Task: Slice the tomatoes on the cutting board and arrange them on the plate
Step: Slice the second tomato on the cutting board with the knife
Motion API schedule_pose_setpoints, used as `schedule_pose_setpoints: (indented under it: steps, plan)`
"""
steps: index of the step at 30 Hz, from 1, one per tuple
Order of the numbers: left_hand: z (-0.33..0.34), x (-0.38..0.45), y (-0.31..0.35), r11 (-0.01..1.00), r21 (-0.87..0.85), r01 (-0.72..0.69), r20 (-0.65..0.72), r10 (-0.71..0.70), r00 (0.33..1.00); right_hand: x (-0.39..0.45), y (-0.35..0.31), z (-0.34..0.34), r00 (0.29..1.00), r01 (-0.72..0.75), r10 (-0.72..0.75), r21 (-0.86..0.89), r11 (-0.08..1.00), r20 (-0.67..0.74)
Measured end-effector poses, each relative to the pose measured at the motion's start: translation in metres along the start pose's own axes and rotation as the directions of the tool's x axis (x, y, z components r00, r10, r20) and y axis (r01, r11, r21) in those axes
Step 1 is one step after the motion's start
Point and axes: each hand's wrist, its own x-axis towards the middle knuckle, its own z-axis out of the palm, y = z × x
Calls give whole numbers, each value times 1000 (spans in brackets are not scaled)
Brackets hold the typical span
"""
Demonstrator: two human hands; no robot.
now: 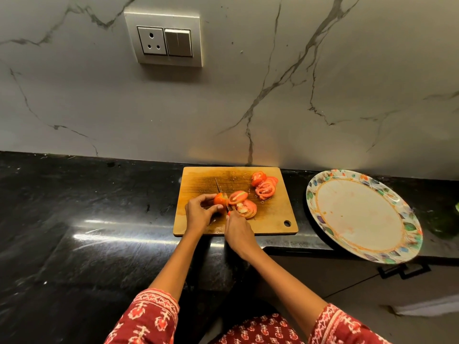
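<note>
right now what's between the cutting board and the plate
Head view: only bare black countertop lies between the cutting board and the plate.

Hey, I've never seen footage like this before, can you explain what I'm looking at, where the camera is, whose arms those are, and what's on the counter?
There is no machine here. One camera sits on a person's head and looks forward and down, so the two arms reaching in from the bottom are that person's own. A wooden board lies on a black counter, with a patterned plate to its right; no slices lie on the plate. The left hand holds the uncut end of a tomato. The right hand grips a knife, its blade set against that tomato. Two piles of slices lie on the board. On the wall behind is a socket.
</note>
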Motion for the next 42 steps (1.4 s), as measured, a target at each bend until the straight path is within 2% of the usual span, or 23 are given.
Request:
schedule_pose_setpoints:
  steps: [7, 22, 27, 32, 38, 42]
  plan:
    - [0, 2, 0, 999, -2, 34, -3, -34, 999, -6, 10, 3, 999, 37, -34, -114, 993, 27]
    - [-1, 7, -9, 1000, 21, 14, 17, -14, 1000, -11, 12, 2, 998, 20, -15, -80, 997, 66]
    - [2, 8, -5, 996, 81, -42, 98, 34, 995, -9, 13, 2, 998, 16, -10, -114, 993, 56]
    - [11, 6, -4, 996, 79, -52, 0, 52, 999, -9, 11, 1, 998, -1, 8, -115, 993, 57]
    - [11, 7, -1, 985, 128, -117, 69, 109, 992, 7, 1, -2, 996, -44, 49, -68, 997, 73]
    - [7, 10, 1, 990, 113, -87, 61, 80, 995, -5, 12, 1, 993, -26, 39, -116, 993, 108]
